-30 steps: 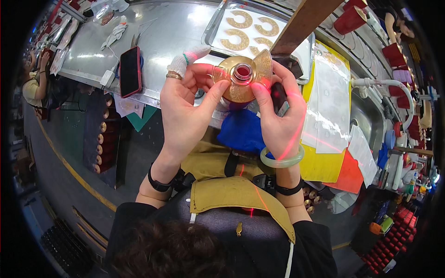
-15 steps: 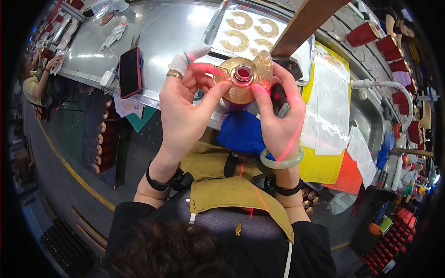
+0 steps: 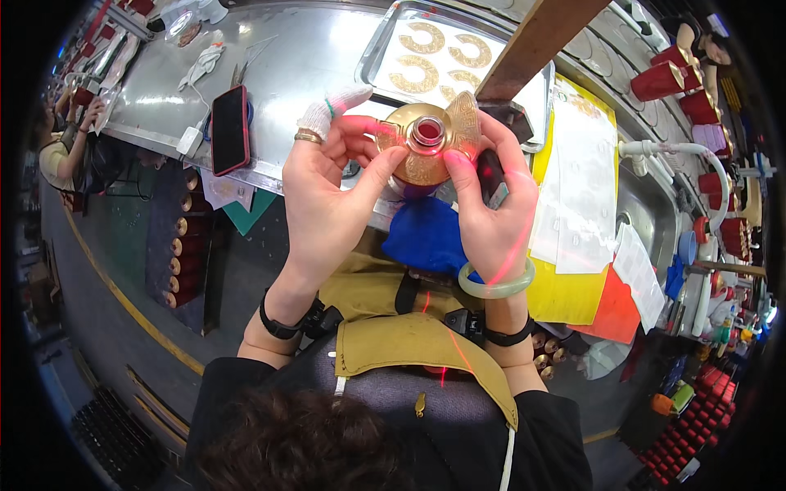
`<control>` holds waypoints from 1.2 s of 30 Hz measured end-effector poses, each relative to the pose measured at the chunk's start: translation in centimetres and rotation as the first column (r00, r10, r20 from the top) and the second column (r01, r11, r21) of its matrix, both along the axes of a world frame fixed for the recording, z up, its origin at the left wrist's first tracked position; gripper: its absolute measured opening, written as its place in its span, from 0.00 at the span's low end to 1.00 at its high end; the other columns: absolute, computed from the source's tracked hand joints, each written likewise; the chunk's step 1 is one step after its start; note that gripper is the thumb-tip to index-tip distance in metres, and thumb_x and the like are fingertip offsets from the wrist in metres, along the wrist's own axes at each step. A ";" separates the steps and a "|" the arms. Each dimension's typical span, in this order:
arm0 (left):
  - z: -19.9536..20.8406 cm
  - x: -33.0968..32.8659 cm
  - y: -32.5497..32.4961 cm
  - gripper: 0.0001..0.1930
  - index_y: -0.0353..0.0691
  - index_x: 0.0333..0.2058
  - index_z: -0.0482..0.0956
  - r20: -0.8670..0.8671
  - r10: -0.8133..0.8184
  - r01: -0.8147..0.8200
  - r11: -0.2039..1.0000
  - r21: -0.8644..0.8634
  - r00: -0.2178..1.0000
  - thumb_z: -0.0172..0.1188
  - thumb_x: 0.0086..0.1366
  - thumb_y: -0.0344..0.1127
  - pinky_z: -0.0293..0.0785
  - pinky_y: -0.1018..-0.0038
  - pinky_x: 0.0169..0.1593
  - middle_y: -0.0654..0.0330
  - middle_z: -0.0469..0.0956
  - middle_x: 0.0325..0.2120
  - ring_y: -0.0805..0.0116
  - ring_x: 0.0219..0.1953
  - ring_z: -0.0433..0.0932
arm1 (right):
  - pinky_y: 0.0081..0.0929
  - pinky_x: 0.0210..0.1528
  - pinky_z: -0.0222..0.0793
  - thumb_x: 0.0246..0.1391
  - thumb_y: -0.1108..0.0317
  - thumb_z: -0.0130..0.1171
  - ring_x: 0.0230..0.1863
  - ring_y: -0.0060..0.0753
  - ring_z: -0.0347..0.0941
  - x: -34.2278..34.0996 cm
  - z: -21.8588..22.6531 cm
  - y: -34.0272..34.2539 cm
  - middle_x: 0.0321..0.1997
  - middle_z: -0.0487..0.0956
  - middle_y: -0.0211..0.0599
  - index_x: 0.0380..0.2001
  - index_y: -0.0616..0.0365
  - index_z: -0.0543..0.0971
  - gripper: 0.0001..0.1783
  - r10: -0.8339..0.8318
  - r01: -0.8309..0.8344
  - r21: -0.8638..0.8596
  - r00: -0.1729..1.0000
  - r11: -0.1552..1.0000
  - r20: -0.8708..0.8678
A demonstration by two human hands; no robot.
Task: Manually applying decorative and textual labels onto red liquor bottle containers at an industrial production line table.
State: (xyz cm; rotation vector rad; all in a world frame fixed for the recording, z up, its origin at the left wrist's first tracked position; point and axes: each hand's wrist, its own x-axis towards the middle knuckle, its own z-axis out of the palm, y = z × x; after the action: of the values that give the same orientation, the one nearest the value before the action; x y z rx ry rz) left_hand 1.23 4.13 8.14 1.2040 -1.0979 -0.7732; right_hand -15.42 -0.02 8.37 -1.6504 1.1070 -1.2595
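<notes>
A bottle with a gold shoulder and a red-lined open neck stands upright in front of me, at the near edge of the metal table. Around its neck lies a patterned gold C-shaped sticker; its right end stands up off the shoulder. My left hand, with a white cloth cover on the index finger, pinches the sticker's left end between thumb and finger. With thumb and fingers, my right hand grips the raised right end. The bottle's lower body is mostly hidden.
A metal tray behind the bottle bears a white sheet with several gold C-shaped stickers. A brown bar slants over it. Left lies a phone; right, a yellow sheet under papers, beside a sink.
Both hands keep their hold on the sticker, and the bottle has barely shifted. At the far right, red bottles on the line have changed position.
</notes>
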 end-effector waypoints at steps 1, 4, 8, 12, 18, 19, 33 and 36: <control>0.0 0.0 0.0 0.31 0.28 0.64 0.67 0.000 0.000 0.000 1.000 0.003 1.000 0.68 0.63 0.17 0.75 0.80 0.46 0.59 0.79 0.43 0.77 0.41 0.79 | 0.23 0.40 0.71 0.59 0.76 0.65 0.33 0.24 0.71 0.0 -0.1 -0.1 0.32 0.77 0.34 0.56 0.64 0.78 0.21 0.002 -0.002 -0.005 1.000 1.000 0.001; 0.0 0.1 -0.1 0.31 0.28 0.64 0.67 0.014 0.006 -0.006 1.000 0.004 1.000 0.68 0.63 0.17 0.75 0.80 0.46 0.59 0.79 0.43 0.77 0.41 0.79 | 0.24 0.40 0.71 0.59 0.76 0.65 0.33 0.24 0.71 0.0 0.1 -0.1 0.32 0.77 0.34 0.55 0.64 0.78 0.20 0.006 -0.006 0.013 1.000 1.000 -0.013; 0.2 0.1 -0.4 0.31 0.29 0.63 0.68 0.051 0.004 -0.005 1.000 0.016 0.999 0.67 0.63 0.17 0.76 0.80 0.47 0.59 0.80 0.43 0.77 0.41 0.79 | 0.24 0.40 0.71 0.59 0.75 0.65 0.32 0.24 0.71 0.1 -0.2 -0.3 0.31 0.77 0.34 0.55 0.64 0.78 0.20 -0.004 0.004 -0.013 1.000 1.000 -0.010; 0.1 0.1 -0.3 0.30 0.29 0.63 0.68 0.064 0.013 -0.012 1.000 -0.017 0.998 0.66 0.63 0.17 0.76 0.80 0.47 0.59 0.80 0.42 0.77 0.41 0.79 | 0.24 0.39 0.72 0.59 0.75 0.66 0.32 0.24 0.71 0.0 -0.4 -0.5 0.31 0.78 0.35 0.54 0.64 0.78 0.19 0.013 -0.013 -0.072 1.000 0.997 0.004; 0.0 -0.1 -0.3 0.30 0.27 0.63 0.67 0.067 0.016 -0.015 1.000 -0.023 0.998 0.66 0.63 0.17 0.76 0.80 0.47 0.59 0.81 0.42 0.76 0.42 0.79 | 0.25 0.39 0.72 0.60 0.75 0.66 0.33 0.25 0.73 -0.1 -0.4 -0.6 0.32 0.79 0.36 0.54 0.64 0.78 0.19 0.013 -0.012 -0.069 1.000 0.998 0.005; 0.0 -0.1 -0.2 0.31 0.27 0.63 0.67 0.066 0.013 -0.012 1.000 -0.022 0.998 0.66 0.63 0.17 0.75 0.80 0.47 0.59 0.81 0.42 0.76 0.42 0.79 | 0.25 0.39 0.72 0.60 0.75 0.66 0.33 0.25 0.73 -0.2 -0.4 -0.5 0.32 0.79 0.36 0.54 0.64 0.78 0.19 0.015 -0.016 -0.062 1.000 0.998 -0.001; 0.1 -0.1 -0.1 0.31 0.27 0.64 0.66 0.083 0.002 -0.001 1.000 -0.007 0.997 0.67 0.64 0.18 0.73 0.81 0.46 0.59 0.81 0.43 0.78 0.42 0.78 | 0.25 0.39 0.72 0.59 0.76 0.65 0.33 0.25 0.72 -0.2 -0.5 -0.8 0.32 0.79 0.36 0.55 0.63 0.78 0.20 0.022 -0.021 -0.038 0.999 0.999 0.029; 0.2 -0.2 -0.1 0.31 0.27 0.64 0.66 0.100 0.007 -0.007 1.000 0.000 0.995 0.67 0.64 0.18 0.73 0.81 0.46 0.60 0.80 0.43 0.78 0.43 0.78 | 0.25 0.39 0.72 0.58 0.76 0.66 0.33 0.25 0.72 -0.2 -0.6 -0.8 0.31 0.78 0.36 0.54 0.64 0.78 0.20 0.014 -0.013 -0.045 1.000 0.999 0.016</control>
State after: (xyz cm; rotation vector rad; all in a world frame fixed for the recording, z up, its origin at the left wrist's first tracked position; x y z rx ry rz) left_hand 1.04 4.00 8.35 1.2574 -1.1744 -0.7138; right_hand -15.60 -0.84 7.76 -1.6755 1.0626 -1.2956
